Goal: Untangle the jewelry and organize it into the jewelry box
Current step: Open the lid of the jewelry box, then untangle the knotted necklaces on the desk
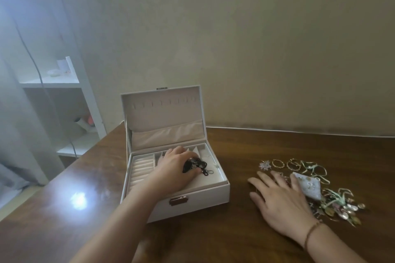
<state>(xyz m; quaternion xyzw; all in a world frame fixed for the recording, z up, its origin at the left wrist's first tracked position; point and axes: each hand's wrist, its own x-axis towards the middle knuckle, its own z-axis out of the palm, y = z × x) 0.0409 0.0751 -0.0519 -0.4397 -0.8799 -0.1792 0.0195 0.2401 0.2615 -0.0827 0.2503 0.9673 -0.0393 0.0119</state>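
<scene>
Beside jewelry box [192,196], tangled jewelry [333,200].

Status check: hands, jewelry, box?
Left hand gripping black necklace inside open jewelry box. Right hand flat beside jewelry pile. Nothing blocking.

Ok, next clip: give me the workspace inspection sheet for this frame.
Surface: dark wooden table, glare spot at left.
Job's things: white jewelry box open, lid upright; black jewelry piece in its tray; jewelry pile loose on the table, gold hoops beside it.
Clutter: small white pouch on the pile.
Hands: left hand holds the black piece; right hand flat by the pile.
Cables: grey cable near the shelf.
Surroundings: white shelf, curtain, plain wall.
</scene>
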